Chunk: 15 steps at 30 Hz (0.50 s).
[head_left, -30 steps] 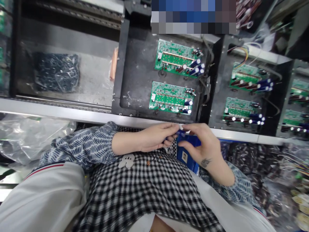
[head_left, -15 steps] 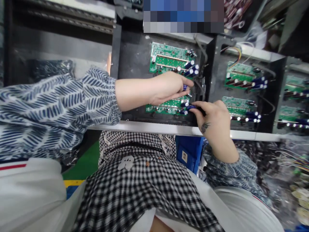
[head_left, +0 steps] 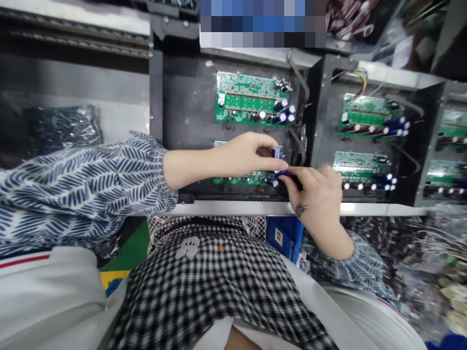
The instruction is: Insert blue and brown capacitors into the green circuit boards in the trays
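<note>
Both hands have dropped nearer since 0.5 s ago: the left hand [head_left: 242,155], which then hovered just below the far circuit board [head_left: 250,98], now lies over the near circuit board [head_left: 248,177], and the right hand [head_left: 315,194] has slid slightly nearer beside it. 1 blue capacitor [head_left: 278,152] sits pinched at the left hand's fingertips, off the right end of that hand, thumb below and fingers curled over it. Its long axis runs roughly near to far, and its pale end faces up and away from the palm. The right hand, just right of it and almost touching the left fingertips, is closed around a second blue capacitor [head_left: 282,173] that sticks out leftward from thumb and forefinger; this one lies about left to right, close above the board's near right corner. Whether either part's leads touch the board cannot be told.

Most of the near circuit board is hidden under the left hand and wrist; only its left far corner and a green strip along its near edge show. The black tray [head_left: 186,107] carrying both boards rests on the surface behind the metal rail [head_left: 233,208]. Further boards [head_left: 365,121] to the right carry rows of blue capacitors, blurred at the picture's edge. A patterned sleeve [head_left: 80,189] covers the left forearm.
</note>
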Available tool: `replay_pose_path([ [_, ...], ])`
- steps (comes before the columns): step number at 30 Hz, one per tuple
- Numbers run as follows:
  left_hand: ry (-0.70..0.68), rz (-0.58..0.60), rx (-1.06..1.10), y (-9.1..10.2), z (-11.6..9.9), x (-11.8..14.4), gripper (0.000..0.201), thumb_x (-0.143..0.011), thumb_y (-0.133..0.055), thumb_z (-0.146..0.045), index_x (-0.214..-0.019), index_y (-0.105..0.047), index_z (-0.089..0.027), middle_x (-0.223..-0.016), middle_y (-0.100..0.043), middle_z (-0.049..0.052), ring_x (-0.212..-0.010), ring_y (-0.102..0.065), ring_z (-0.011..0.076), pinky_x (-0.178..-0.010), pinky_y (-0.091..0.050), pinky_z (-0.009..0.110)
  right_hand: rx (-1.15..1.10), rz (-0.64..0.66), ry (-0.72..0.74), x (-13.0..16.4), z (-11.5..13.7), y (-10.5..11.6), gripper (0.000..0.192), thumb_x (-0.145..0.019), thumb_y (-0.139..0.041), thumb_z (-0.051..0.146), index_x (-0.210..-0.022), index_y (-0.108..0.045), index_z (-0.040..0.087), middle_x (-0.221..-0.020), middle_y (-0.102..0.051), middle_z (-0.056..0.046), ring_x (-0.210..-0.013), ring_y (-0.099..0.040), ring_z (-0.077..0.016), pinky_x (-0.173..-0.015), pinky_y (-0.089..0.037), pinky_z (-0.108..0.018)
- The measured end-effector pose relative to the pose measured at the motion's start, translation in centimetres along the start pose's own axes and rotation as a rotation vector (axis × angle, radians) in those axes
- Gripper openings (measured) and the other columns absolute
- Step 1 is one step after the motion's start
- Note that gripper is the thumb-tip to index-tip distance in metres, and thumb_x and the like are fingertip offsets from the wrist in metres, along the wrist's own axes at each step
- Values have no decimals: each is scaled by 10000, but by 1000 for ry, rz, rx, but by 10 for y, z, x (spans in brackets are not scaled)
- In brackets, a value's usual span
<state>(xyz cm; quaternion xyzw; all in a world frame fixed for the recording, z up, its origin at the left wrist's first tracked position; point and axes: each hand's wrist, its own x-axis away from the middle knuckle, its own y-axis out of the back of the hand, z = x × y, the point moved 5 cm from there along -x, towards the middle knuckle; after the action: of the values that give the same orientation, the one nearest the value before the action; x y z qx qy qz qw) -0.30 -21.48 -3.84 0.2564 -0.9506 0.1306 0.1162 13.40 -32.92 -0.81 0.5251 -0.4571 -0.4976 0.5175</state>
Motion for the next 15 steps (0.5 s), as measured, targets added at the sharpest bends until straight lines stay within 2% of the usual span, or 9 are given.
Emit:
replay_pose_path([
  [3,-33,-10,-64,1,0,4,186,-823,-764,-295,-809,-665,-138,-665,-514,-38,-641,-429,97,-669,-309,252,-44,-20,10,1,4,3,238,-1004,-570,359,-1041,-741,197,-936,-749,-97,-819,-569,-253,-751,-384,-402],
  [7,-42,85,-181,-13,-2,14,209,-837,-776,-357,-834,-696,-164,-684,-563,-23,-640,-468,115,-663,-310,253,-336,-76,80,1,8,21,342,-985,-596,328,-1310,-630,226,-1184,-708,-120,-946,-650,-266,-797,-513,-418],
  [10,-152,221,-394,-30,-20,10,212,-851,-783,-335,-766,-668,-178,-718,-591,-4,-680,-510,136,-692,-328,256,-567,-64,160,2,5,34,268,-972,-603,257,-1236,-645,259,-1005,-732,-58,-808,-688,-211,-692,-558,-342],
  [12,-273,304,-550,-32,-42,-8,184,-840,-805,-308,-793,-680,-181,-755,-604,9,-722,-527,154,-725,-345,261,-610,-90,118,2,-5,39,195,-965,-595,193,-1119,-682,274,-875,-731,-13,-722,-685,-183,-640,-553,-308],
  [13,-326,299,-631,-26,-56,-24,181,-832,-819,-307,-860,-701,-172,-799,-615,22,-772,-541,169,-762,-357,266,-612,-129,62,2,-13,42,185,-958,-599,174,-1081,-693,275,-867,-733,-8,-721,-688,-180,-635,-554,-305],
  [14,-363,254,-700,-16,-72,-44,259,-820,-836,-306,-985,-712,-149,-875,-630,41,-853,-558,191,-824,-368,270,-610,-174,3,3,-20,43,179,-949,-608,165,-1057,-700,274,-882,-738,-10,-739,-695,-184,-640,-558,-308],
  [15,-383,163,-784,-2,-87,-67,418,-836,-826,-324,-1154,-682,-94,-1004,-632,78,-997,-552,230,-932,-356,289,-604,-211,-40,4,-26,43,170,-941,-619,166,-1046,-703,270,-901,-741,-16,-762,-701,-192,-652,-565,-317],
])
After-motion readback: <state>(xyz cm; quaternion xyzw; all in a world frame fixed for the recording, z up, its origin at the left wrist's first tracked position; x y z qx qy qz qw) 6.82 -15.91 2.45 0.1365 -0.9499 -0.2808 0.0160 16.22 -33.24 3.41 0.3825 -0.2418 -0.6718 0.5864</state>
